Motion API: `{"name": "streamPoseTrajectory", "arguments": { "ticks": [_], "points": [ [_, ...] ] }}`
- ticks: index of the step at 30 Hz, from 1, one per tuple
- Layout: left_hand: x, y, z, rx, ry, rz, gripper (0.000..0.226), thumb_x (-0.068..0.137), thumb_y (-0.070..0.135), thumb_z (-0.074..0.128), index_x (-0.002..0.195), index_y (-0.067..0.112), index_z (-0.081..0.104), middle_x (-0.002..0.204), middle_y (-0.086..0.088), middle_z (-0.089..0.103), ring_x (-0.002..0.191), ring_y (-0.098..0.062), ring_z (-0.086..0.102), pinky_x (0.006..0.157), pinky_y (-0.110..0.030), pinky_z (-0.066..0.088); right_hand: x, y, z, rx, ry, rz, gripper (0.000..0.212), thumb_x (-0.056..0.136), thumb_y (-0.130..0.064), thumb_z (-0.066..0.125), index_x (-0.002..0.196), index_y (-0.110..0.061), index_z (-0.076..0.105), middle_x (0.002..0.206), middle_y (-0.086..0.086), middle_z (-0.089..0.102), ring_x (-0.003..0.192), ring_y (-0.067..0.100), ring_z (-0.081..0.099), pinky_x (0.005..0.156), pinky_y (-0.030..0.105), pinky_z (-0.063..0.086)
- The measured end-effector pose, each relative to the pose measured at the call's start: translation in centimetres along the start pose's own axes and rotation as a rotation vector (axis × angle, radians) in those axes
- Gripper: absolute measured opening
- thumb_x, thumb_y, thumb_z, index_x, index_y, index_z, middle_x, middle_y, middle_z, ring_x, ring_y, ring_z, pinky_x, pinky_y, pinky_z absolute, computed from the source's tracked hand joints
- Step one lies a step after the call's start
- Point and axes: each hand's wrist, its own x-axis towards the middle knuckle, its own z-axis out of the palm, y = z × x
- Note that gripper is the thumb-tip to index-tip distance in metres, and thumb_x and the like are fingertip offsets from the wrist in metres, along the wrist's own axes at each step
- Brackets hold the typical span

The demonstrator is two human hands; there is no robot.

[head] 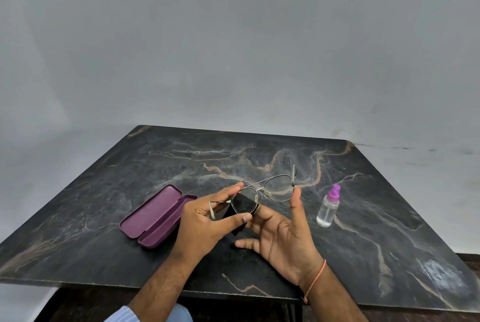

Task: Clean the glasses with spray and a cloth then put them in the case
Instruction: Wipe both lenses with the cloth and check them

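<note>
Wiping step: our left hand (205,220) pinches the glasses (262,193) at one lens; our right hand (283,231), fingers spread, backs the black cloth (240,214). Next, presumably, the other lens.

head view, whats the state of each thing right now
glasses: held above the table, temples unfolded
black cloth: pressed against one lens
left hand: shut on the glasses and black cloth
right hand: open, fingertip at the far rim
case: open, lying flat
spray bottle: upright, untouched
</note>
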Motion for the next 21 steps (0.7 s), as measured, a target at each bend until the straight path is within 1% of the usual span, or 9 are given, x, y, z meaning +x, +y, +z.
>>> {"name": "streamPoseTrajectory", "arguments": {
  "ticks": [3, 5, 6, 9, 13, 15, 17, 19, 21],
  "points": [
    [-0.06, -0.14, -0.05, 0.001, 0.007, -0.004, 0.065, 0.078, 0.017, 0.101, 0.139, 0.021, 0.079, 0.136, 0.005, 0.081, 0.134, -0.015, 0.075, 0.111, -0.028, 0.059, -0.04, -0.03, -0.13, 0.032, 0.054, -0.011, 0.116, 0.087, -0.095, 0.032, 0.143, 0.000, 0.068, 0.147, 0.029, 0.065, 0.138, 0.042, 0.057, 0.100, 0.051, 0.056],
    [-0.09, -0.15, 0.01, 0.010, 0.012, -0.007, 0.064, 0.077, 0.016, 0.099, 0.137, 0.023, 0.079, 0.134, 0.006, 0.082, 0.133, -0.015, 0.076, 0.111, -0.030, 0.060, -0.03, -0.05, -0.19, 0.053, 0.093, -0.042, 0.107, 0.085, -0.090, 0.045, 0.130, 0.002, 0.076, 0.126, 0.025, 0.075, 0.123, 0.039, 0.070, 0.092, 0.050, 0.061],
    [-0.09, -0.12, 0.04, 0.013, 0.017, -0.007, 0.063, 0.077, 0.017, 0.099, 0.136, 0.024, 0.079, 0.133, 0.006, 0.083, 0.132, -0.015, 0.076, 0.111, -0.031, 0.060, -0.03, -0.07, -0.24, 0.063, 0.115, -0.057, 0.102, 0.085, -0.087, 0.051, 0.126, 0.002, 0.078, 0.122, 0.024, 0.076, 0.117, 0.036, 0.073, 0.088, 0.049, 0.062],
    [-0.02, -0.22, 0.11, 0.008, 0.028, -0.011, 0.062, 0.077, 0.009, 0.099, 0.135, 0.021, 0.080, 0.129, 0.004, 0.084, 0.129, -0.017, 0.078, 0.111, -0.036, 0.061, -0.09, -0.28, -0.20, 0.106, 0.160, -0.077, 0.090, 0.089, -0.080, 0.056, 0.128, -0.002, 0.078, 0.133, 0.021, 0.074, 0.115, 0.030, 0.074, 0.087, 0.048, 0.062],
    [-0.11, -0.34, 0.25, 0.004, 0.000, 0.001, 0.059, 0.080, 0.003, 0.099, 0.135, 0.016, 0.081, 0.127, 0.001, 0.085, 0.125, -0.021, 0.080, 0.110, -0.038, 0.062, -0.23, -0.45, -0.26, 0.119, 0.110, -0.044, 0.095, 0.096, -0.083, 0.041, 0.148, -0.007, 0.065, 0.149, 0.021, 0.064, 0.130, 0.030, 0.063, 0.102, 0.056, 0.054],
    [-0.15, -0.24, 0.27, 0.006, -0.002, 0.015, 0.059, 0.080, 0.009, 0.099, 0.135, 0.021, 0.081, 0.126, 0.002, 0.085, 0.123, -0.019, 0.081, 0.108, -0.034, 0.063, -0.22, -0.44, -0.24, 0.116, 0.069, -0.016, 0.103, 0.095, -0.087, 0.035, 0.154, -0.006, 0.058, 0.146, 0.026, 0.057, 0.135, 0.034, 0.050, 0.107, 0.058, 0.050],
    [-0.09, -0.14, 0.27, -0.006, -0.004, 0.019, 0.060, 0.080, 0.013, 0.099, 0.135, 0.024, 0.081, 0.125, 0.003, 0.086, 0.121, -0.019, 0.082, 0.106, -0.033, 0.063, -0.11, -0.40, -0.25, 0.124, 0.047, 0.002, 0.109, 0.091, -0.089, 0.037, 0.153, -0.002, 0.058, 0.133, 0.025, 0.058, 0.135, 0.037, 0.045, 0.107, 0.059, 0.051],
    [-0.06, -0.15, 0.30, -0.025, -0.010, 0.016, 0.061, 0.079, 0.015, 0.100, 0.136, 0.024, 0.080, 0.125, 0.001, 0.086, 0.121, -0.020, 0.082, 0.106, -0.032, 0.063, -0.02, -0.33, -0.34, 0.114, 0.053, 0.004, 0.112, 0.089, -0.091, 0.040, 0.148, 0.002, 0.062, 0.127, 0.024, 0.064, 0.132, 0.037, 0.054, 0.105, 0.058, 0.053],
    [-0.04, -0.01, 0.37, -0.048, -0.006, 0.009, 0.062, 0.077, 0.023, 0.099, 0.136, 0.027, 0.080, 0.127, 0.002, 0.085, 0.124, -0.020, 0.081, 0.108, -0.030, 0.062, 0.01, -0.22, -0.43, 0.092, 0.079, -0.004, 0.111, 0.091, -0.090, 0.039, 0.142, 0.005, 0.066, 0.131, 0.028, 0.067, 0.126, 0.036, 0.063, 0.101, 0.055, 0.056]
  ]
}}
